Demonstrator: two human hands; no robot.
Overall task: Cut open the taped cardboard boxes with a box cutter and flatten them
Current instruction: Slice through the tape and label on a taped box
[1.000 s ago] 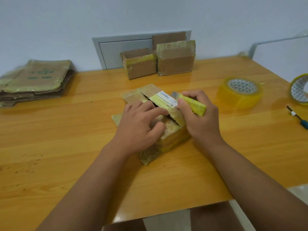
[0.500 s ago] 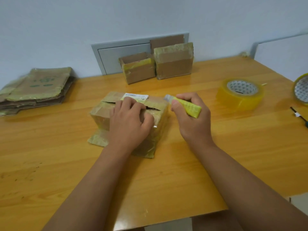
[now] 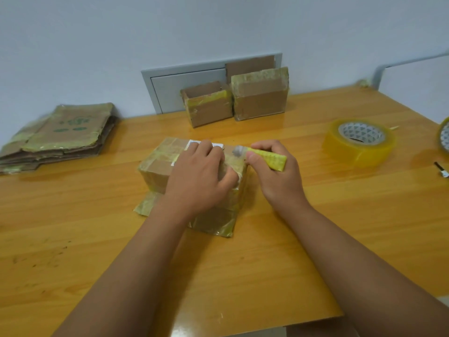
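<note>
Nearest the camera, two bare forearms reach in over the wooden table. The taped box sits mid-table, right under both hands, with loose bottom flaps splayed flat on the table at its near and left sides. The left hand lies palm down on top of the box, fingers spread and curled a little over the white label at the far edge, the thumb pressing down near the box's right edge. Just to the right, touching that same right edge, the right hand has its fingers wrapped tight round the yellow box cutter, whose grey tip points left at the top right corner of the box, close to the left fingers. Whether a blade is out is too blurred to tell.

Further right, well apart from the hands, a roll of yellow tape lies flat, with a second roll cut off by the right edge of the frame.

Far left, a stack of flattened cardboard rests on the table. At the far side against the wall stand two more boxes, side by side and touching.
</note>
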